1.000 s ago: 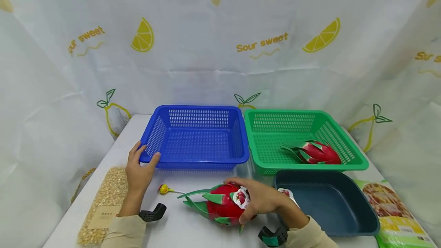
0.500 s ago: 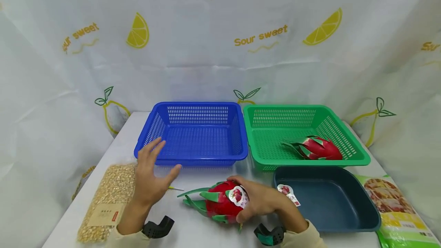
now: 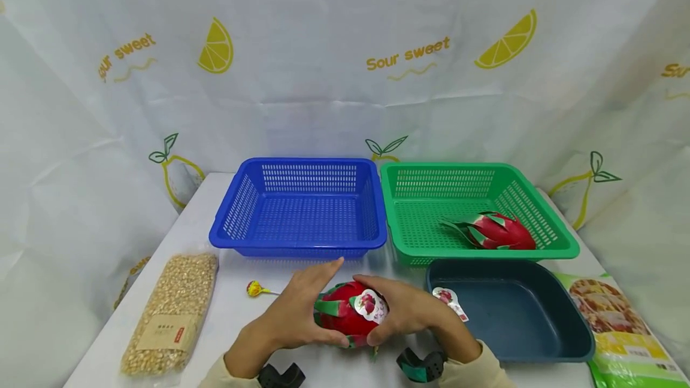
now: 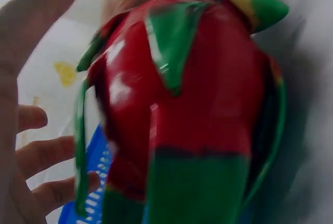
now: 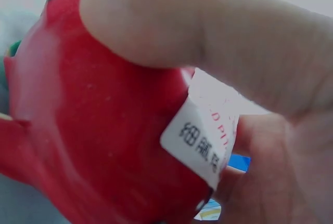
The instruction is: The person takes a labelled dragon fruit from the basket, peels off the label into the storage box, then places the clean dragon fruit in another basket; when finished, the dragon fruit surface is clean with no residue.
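Observation:
A red dragon fruit [image 3: 341, 320] with green leafy scales and a white round sticker lies on the table in front of me. My right hand [image 3: 411, 311] grips its right end, thumb across the red skin beside the label [image 5: 200, 135] in the right wrist view. My left hand [image 3: 295, 310] is at the leafy end, fingers spread and thumb apart, hiding the long green leaves in the head view. In the left wrist view the leafy end [image 4: 203, 109] faces me, and fingers [image 4: 49, 156] of the left hand stand beside it with a gap to the red body.
Behind stand a blue basket [image 3: 309, 253] and a green basket [image 3: 485, 254] holding another dragon fruit [image 3: 504, 232]. A dark blue tub [image 3: 517, 310] with a sticker sits right, by a food packet [image 3: 620, 340]. Left lie a lollipop [image 3: 255, 288] and a bag of corn kernels [image 3: 175, 298].
My left hand has left the blue basket's front left corner and come down and right to the dragon fruit's leafy end. The right hand has kept its grip on the fruit, nearly still.

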Demonstrator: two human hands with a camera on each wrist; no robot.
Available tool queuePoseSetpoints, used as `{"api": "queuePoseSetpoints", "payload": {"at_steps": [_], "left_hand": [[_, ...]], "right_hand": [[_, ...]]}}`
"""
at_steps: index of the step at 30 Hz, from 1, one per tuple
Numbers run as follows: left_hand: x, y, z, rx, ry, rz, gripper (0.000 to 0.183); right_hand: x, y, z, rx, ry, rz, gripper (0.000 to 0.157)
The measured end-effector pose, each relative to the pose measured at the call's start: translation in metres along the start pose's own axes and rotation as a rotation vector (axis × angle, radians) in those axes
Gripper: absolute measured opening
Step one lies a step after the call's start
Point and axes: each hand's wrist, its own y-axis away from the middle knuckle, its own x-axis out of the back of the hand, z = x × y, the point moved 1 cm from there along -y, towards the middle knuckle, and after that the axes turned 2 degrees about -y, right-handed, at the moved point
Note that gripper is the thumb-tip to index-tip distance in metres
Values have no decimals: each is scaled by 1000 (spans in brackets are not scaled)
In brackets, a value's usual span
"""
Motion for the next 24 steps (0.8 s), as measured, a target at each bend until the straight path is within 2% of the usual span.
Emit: {"api": "queuePoseSetpoints", "payload": {"at_steps": [5,12,15,19,24], "left_hand": [[-12,-2,2,22,-111,-82,112],[-23,-6,0,48,-238,-123,110],[-25,-7,0,57,-243,-106,107],[-28,-10,1,71,-193,-88,102],[-30,-13,-1,101,-138,-98,98]], "right_hand": [[-1,0,-2,-14,18,6,95],[2,1,-2,-7,34,11,93],[10,7,-4,-29,33,16,91],[29,17,-11,-57,17,35,81],[48,20,-17,23,22,43,59]]}}
